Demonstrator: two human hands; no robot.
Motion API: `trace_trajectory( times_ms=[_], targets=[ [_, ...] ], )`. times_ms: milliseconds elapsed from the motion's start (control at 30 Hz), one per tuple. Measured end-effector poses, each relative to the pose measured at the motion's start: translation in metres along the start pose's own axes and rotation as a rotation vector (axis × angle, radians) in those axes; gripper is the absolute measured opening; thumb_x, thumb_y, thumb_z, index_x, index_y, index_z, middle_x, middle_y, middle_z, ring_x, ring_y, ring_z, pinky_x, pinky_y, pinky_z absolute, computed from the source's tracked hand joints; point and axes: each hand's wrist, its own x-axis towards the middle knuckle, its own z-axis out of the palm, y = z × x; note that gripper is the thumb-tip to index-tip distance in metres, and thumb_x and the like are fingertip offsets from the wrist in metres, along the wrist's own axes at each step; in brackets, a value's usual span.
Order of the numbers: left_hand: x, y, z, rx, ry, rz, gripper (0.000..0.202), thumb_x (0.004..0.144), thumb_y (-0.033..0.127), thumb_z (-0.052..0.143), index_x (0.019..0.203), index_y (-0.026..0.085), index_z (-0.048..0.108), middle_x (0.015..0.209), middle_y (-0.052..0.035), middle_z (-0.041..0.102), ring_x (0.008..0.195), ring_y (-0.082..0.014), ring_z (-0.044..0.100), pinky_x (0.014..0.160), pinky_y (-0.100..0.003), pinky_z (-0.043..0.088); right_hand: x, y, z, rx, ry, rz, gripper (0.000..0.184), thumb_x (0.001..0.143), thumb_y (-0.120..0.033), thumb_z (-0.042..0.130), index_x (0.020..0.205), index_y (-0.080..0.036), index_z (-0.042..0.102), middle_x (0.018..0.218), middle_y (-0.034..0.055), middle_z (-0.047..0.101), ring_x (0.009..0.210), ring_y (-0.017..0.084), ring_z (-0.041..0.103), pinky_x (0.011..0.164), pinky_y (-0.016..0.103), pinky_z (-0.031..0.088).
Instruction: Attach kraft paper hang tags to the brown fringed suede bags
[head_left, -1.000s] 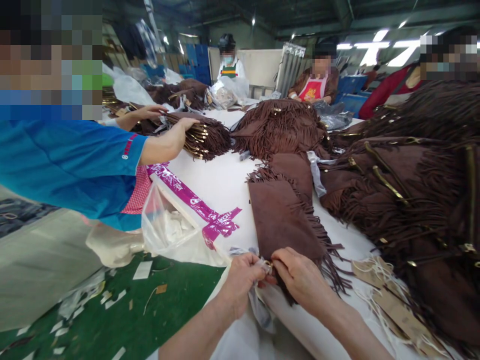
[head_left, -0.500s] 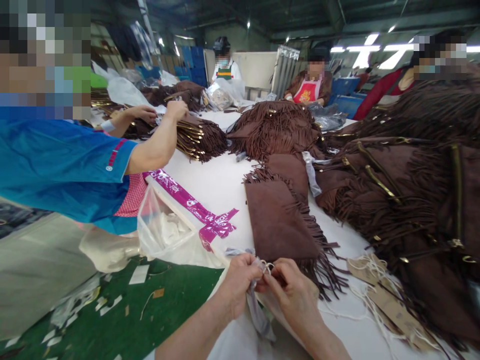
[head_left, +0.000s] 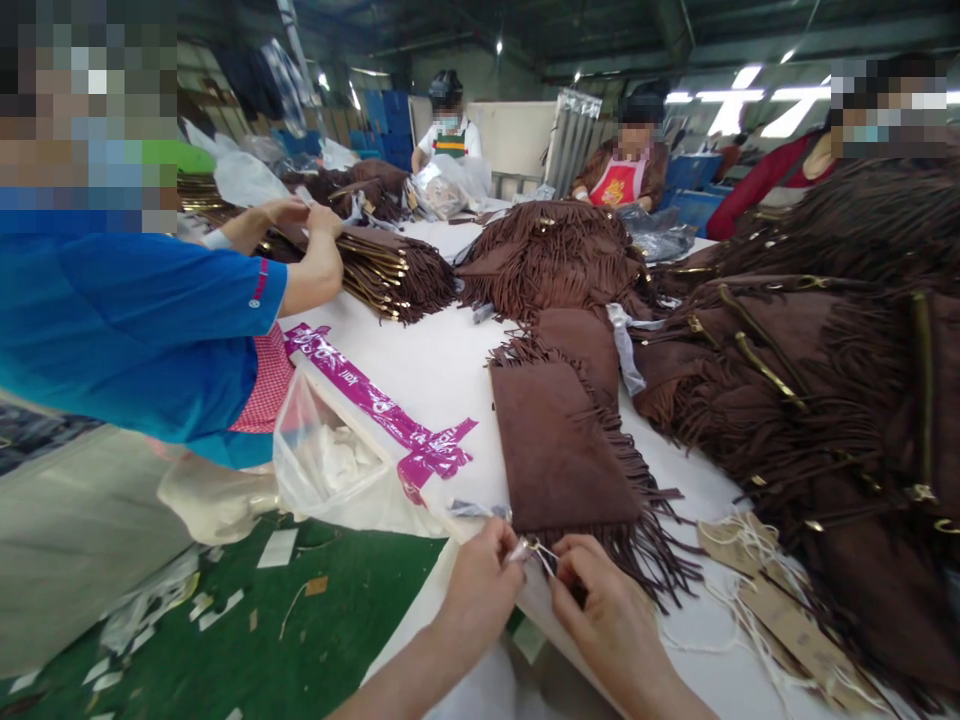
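Left grip: left hand [head_left: 484, 580] pinches a wrapped metal fitting [head_left: 529, 544] at the near-left corner of the fringed bag [head_left: 562, 450], apparently steadying it.
Right grip: right hand [head_left: 606, 615] pinches white string [head_left: 546, 556], seemingly keeping it taut.
Bag: flat on the desk [head_left: 442, 350], just beyond both hands.
Cardboard tags [head_left: 791, 635]: right of the bag; print unreadable.
Purple tape [head_left: 367, 392]: left of the bag, perhaps securing the covering; white lettering, illegible.
Co-worker's sleeve [head_left: 255, 300]: farther left; red lettering, unreadable.

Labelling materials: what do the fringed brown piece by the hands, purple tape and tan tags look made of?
Fringed brown piece: suede or suede-like fabric, can't tell which; matte, softly mottled face, fringe in thin strips.
Purple tape: probably glossy plastic film, given bright highlights and wrinkles.
Tan tags: likely matte card or kraft paper; flat, dull, straight edges.
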Motion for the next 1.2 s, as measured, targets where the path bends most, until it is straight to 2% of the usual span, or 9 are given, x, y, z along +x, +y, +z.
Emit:
trace_trajectory(
  times_ms=[167,233,267,333,433,500,667,867,1200],
  targets=[
    [-0.019,-0.011,-0.002,0.355,0.2,0.362,0.03,0.067,0.011,0.047,0.096,0.019,0.054,0.101,-0.0083,0.057,0.095,-0.023,0.05,0.083,-0.039,0.038,-0.004,0.003,-0.006,-0.082,-0.082,-0.033,0.011,0.073,-0.016,0.046,0.064,-0.021,0.044,0.094,0.0041,0.059,0.079,0.019,0.054,0.071,0.034,0.041],
    [-0.026,-0.011,-0.001,0.356,0.215,0.453,0.027,0.073,0.016,0.044,0.096,0.019,0.056,0.101,-0.0097,0.058,0.096,-0.0245,0.051,0.084,-0.041,0.038,-0.004,0.004,-0.006,-0.079,-0.095,-0.039,0.01,0.074,-0.018,0.047,0.064,-0.021,0.045,0.095,0.0043,0.059,0.083,0.021,0.054,0.074,0.036,0.042],
    [-0.029,-0.009,0.001,0.321,0.164,0.435,0.023,0.075,0.019,0.041,0.092,0.019,0.058,0.094,-0.0094,0.06,0.09,-0.0235,0.053,0.08,-0.04,0.04,-0.004,0.005,-0.006,-0.067,-0.099,-0.042,0.01,0.074,-0.018,0.047,0.064,-0.021,0.046,0.095,0.0046,0.059,0.085,0.021,0.053,0.074,0.036,0.042],
    [-0.032,-0.005,0.008,0.157,-0.026,0.213,0.022,0.077,0.023,0.036,0.078,0.018,0.058,0.075,-0.0066,0.06,0.066,-0.0184,0.057,0.06,-0.031,0.045,-0.006,0.005,-0.007,-0.034,-0.1,-0.046,0.011,0.073,-0.017,0.048,0.063,-0.02,0.046,0.095,0.0055,0.058,0.087,0.021,0.053,0.076,0.036,0.042],
    [-0.032,0.002,0.02,-0.25,-0.286,-0.27,0.021,0.072,0.029,0.035,0.066,0.017,0.052,0.057,-0.0013,0.054,0.035,-0.0108,0.047,0.03,-0.021,0.026,-0.01,0.003,-0.01,0.009,-0.107,-0.024,0.014,0.074,-0.019,0.048,0.06,-0.02,0.047,0.095,0.007,0.058,0.087,0.021,0.054,0.076,0.036,0.042],
    [-0.029,0.005,0.027,-0.524,-0.304,-0.435,0.02,0.067,0.033,0.04,0.067,0.016,0.05,0.053,0.0005,0.052,0.031,-0.0096,0.046,0.027,-0.018,0.018,-0.014,0.002,-0.011,0.038,-0.111,0.002,0.016,0.076,-0.022,0.047,0.06,-0.02,0.047,0.096,0.0069,0.057,0.087,0.021,0.054,0.076,0.036,0.042],
    [-0.023,0.008,0.032,-0.832,-0.098,-0.497,0.03,0.054,0.036,0.055,0.072,0.011,0.054,0.053,0.0003,0.055,0.034,-0.0063,0.046,0.03,-0.015,0.022,-0.02,0.005,-0.005,0.156,-0.105,0.039,0.017,0.076,-0.023,0.043,0.059,-0.021,0.042,0.093,0.0059,0.055,0.083,0.02,0.054,0.073,0.035,0.042],
    [-0.019,0.011,0.036,-0.728,-0.025,-0.491,0.021,0.055,0.034,0.054,0.061,0.014,0.048,0.044,0.0022,0.051,0.031,-0.0061,0.043,0.029,-0.015,0.017,-0.022,0.009,0.001,0.145,-0.123,0.03,0.017,0.076,-0.024,0.042,0.06,-0.022,0.041,0.092,0.0062,0.055,0.076,0.02,0.053,0.068,0.036,0.041],
    [-0.02,0.009,0.037,-0.656,-0.003,-0.44,0.013,0.062,0.027,0.05,0.06,0.015,0.048,0.04,0.0029,0.05,0.029,-0.0064,0.042,0.029,-0.015,0.018,-0.02,0.007,-0.005,0.116,-0.199,0.016,0.016,0.078,-0.02,0.042,0.063,-0.021,0.045,0.092,0.0055,0.055,0.077,0.019,0.053,0.069,0.035,0.041]
  ],
)
